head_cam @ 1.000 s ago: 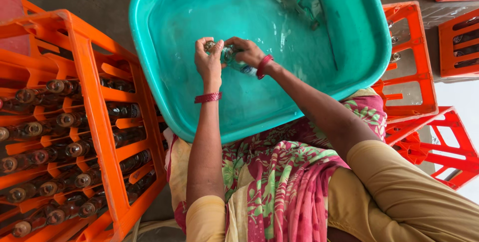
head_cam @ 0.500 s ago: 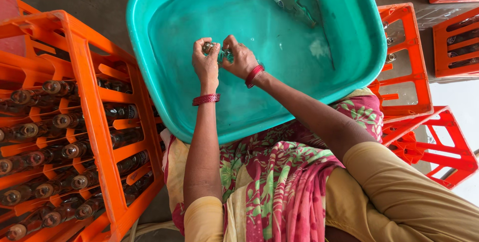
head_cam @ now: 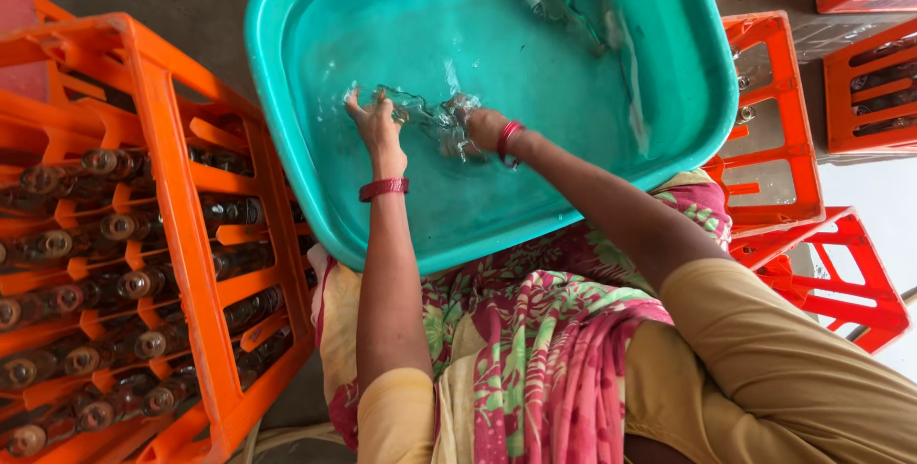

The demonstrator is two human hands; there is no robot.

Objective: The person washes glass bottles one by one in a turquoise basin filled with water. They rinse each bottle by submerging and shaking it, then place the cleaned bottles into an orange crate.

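Observation:
A teal plastic tub (head_cam: 287, 139) full of water stands in front of me. Both my hands hold one clear glass bottle (head_cam: 420, 110) at the water's surface, and water splashes around it. My left hand (head_cam: 377, 125) grips the bottle's left end. My right hand (head_cam: 478, 129) grips its right end, partly under the water. Each wrist wears a red bangle. A second clear bottle (head_cam: 554, 0) lies sunk at the far side of the tub.
An orange crate (head_cam: 172, 235) packed with several bottles stands at my left. Orange and red crates (head_cam: 783, 139) stand at my right, some holding bottles. My lap, in patterned pink and green cloth (head_cam: 535, 349), is below the tub. Grey floor lies beyond.
Both hands have lowered the bottle from above the water into it, and water now splashes around it. The view has shifted slightly.

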